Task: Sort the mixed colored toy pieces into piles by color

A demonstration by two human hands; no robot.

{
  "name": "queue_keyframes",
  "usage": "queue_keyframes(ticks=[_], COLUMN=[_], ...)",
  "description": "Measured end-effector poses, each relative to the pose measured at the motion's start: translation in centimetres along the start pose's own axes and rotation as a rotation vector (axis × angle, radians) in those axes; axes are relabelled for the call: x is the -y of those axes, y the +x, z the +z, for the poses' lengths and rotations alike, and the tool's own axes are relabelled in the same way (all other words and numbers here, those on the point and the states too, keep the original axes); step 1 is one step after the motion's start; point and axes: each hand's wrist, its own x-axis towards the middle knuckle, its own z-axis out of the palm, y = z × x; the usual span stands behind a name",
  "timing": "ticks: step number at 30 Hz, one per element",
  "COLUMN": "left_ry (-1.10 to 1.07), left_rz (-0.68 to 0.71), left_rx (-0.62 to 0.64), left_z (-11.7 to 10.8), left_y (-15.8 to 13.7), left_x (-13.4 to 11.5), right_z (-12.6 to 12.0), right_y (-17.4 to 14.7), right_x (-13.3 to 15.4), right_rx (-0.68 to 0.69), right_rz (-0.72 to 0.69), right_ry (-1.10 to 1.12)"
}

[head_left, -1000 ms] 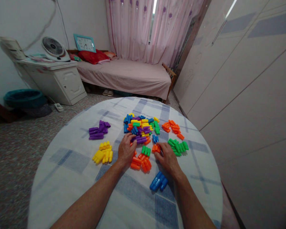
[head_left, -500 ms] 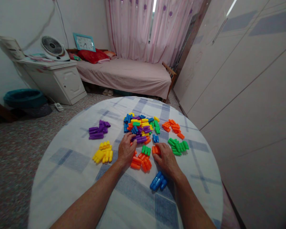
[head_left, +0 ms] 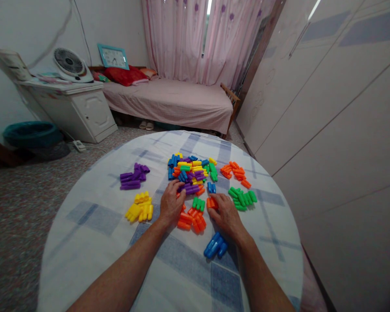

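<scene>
Well inside the edge of the round table, the grip of the left hand beside purple blocks could not be told, while the right hand pinched an orange block, and dragging back might have knocked blue blocks nearer the edge.

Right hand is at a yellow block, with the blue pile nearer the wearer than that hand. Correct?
Colour's wrong: the head view shows the right hand at an orange block, not a yellow one. The blue pile is nearer the wearer than that hand, as you said.
</scene>
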Motion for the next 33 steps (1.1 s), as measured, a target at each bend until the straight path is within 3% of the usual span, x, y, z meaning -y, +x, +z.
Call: queue_keyframes(ticks=[33], left_ry=[0.004], left_rz=[0.003], left_rx=[-0.005], left_z=[0.06], left_y=[-0.05], left_x=[0.18], right_z=[-0.22], right_y=[0.06], right_x=[-0.05], right_rx=[-0.002], right_rz=[0.001], right_ry=[0.009])
